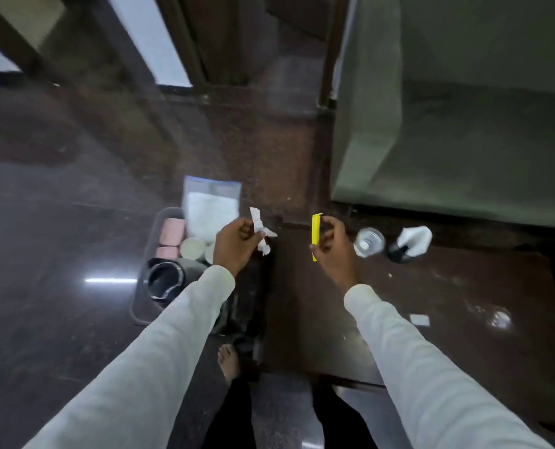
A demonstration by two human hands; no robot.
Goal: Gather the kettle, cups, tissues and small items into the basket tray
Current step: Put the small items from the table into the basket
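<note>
My left hand (pixel 235 244) is closed around a crumpled white paper wrapper (pixel 260 233), held above the gap between the basket tray and the table. Pinched upright in my right hand (pixel 332 251) is a thin yellow sachet (pixel 316 233), over the table's far left part. The grey basket tray (pixel 146 254) sits on the floor to the left. It holds a black kettle (pixel 164 280), pink cups (pixel 171 236), pale round cups (pixel 193 247) and a clear bag of tissues (pixel 209 205).
On the dark wooden table (pixel 431 312) stand a clear glass (pixel 368 243), a dark bottle with a white tissue on it (pixel 410 243) and a small white packet (pixel 420 319). A green sofa (pixel 464 124) lies beyond the table. My bare foot (pixel 229 361) shows below.
</note>
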